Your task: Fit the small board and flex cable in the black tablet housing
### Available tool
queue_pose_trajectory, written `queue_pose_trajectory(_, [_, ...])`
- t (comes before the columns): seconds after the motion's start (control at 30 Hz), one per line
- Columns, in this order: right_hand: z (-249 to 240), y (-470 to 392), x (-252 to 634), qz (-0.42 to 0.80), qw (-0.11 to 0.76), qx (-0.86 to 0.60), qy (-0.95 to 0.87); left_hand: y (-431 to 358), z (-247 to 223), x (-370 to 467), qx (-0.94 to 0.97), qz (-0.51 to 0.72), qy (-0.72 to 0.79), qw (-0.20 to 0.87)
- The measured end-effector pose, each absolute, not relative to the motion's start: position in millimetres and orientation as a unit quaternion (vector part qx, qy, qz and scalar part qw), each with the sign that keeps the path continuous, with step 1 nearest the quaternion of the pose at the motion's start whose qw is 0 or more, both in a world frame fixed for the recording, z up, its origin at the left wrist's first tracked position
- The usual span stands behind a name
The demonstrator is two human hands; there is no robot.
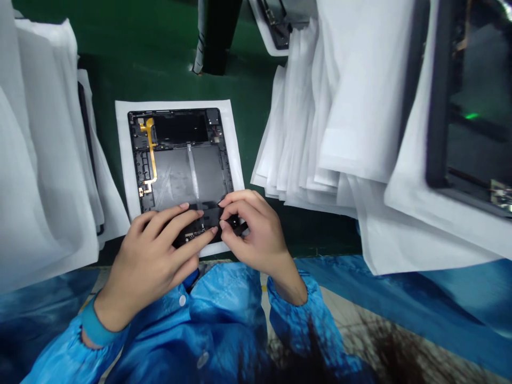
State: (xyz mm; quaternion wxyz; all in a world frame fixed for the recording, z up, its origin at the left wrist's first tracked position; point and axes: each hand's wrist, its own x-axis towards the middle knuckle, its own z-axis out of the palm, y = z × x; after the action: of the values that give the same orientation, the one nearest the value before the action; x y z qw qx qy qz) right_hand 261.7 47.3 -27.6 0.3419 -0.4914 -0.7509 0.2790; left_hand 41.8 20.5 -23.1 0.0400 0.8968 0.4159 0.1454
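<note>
An opened tablet housing (172,170), black inside, lies on a white foam sleeve (124,154). A gold-coloured flex cable (152,157) runs down its left side, and a pale strip (193,170) runs down the middle. My left hand (156,256) rests over the housing's lower part, its fingers stretched out and touching a dark area there. At the lower right edge, my right hand (256,229) has thumb and fingertips closed in a pinch. Dark material shows by those fingertips; what they grip is hidden. Both hands cover much of the housing's lower end.
White foam sleeves (44,144) stand in a stack on the left. More sleeves (304,122) crowd the right, with another tablet part (468,117) tilted close by. A dark post (220,37) rises at the back of the green table surface (140,64).
</note>
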Motion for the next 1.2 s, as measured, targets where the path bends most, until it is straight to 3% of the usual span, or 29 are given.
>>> queue_pose_trajectory(0.5, [-27,45,264,0.313,0.347,-0.507,-0.725,14,-28,51,0.886,0.148,0.439,0.014])
queue_pose_trajectory(0.67, [-27,42,270,0.329,0.412,-0.515,-0.676,14,-27,51,0.886,0.141,0.442,0.008])
queue_pose_trajectory(1.0, [-28,38,268,0.311,0.446,-0.515,-0.663,15,-27,54,0.885,0.145,0.443,0.0])
queue_pose_trajectory(1.2, [-31,33,271,0.236,0.446,-0.529,-0.682,15,-26,55,0.881,0.142,0.451,0.006])
